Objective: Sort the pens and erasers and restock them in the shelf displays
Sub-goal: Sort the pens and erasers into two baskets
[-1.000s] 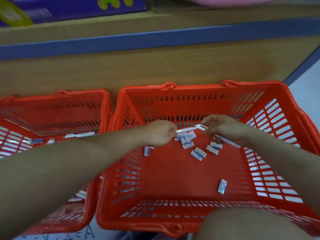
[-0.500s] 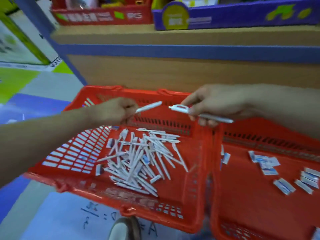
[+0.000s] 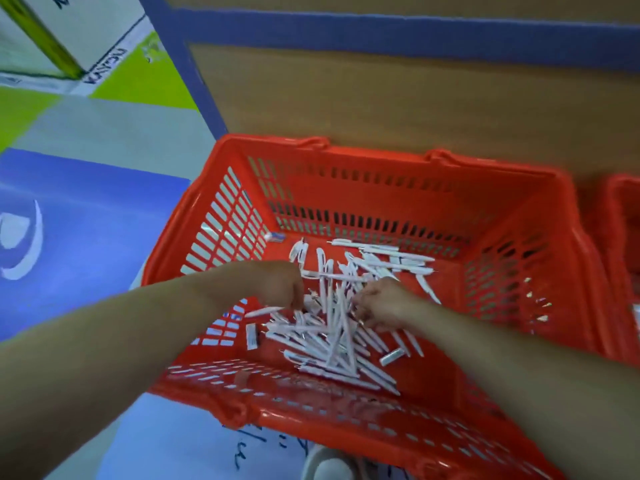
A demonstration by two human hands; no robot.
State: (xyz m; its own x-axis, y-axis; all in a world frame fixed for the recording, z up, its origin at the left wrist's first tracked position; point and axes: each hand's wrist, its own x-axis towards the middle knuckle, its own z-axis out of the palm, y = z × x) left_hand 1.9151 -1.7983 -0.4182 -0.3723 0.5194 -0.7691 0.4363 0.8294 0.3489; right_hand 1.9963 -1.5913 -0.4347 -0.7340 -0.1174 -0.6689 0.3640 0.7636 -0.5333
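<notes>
Both hands were down in the red basket (image 3: 346,188), on the white pen pile (image 3: 332,327). Left hand (image 3: 273,285) curled over the end of one pen (image 3: 263,311), right hand (image 3: 381,306) dug into the pile; couldn't tell if either was pinching. Pens: probably light, stiff, slick, interlocked, so pinch mid-barrel. Wrapped eraser (image 3: 251,336) at pile's left edge: grab long sides.
</notes>
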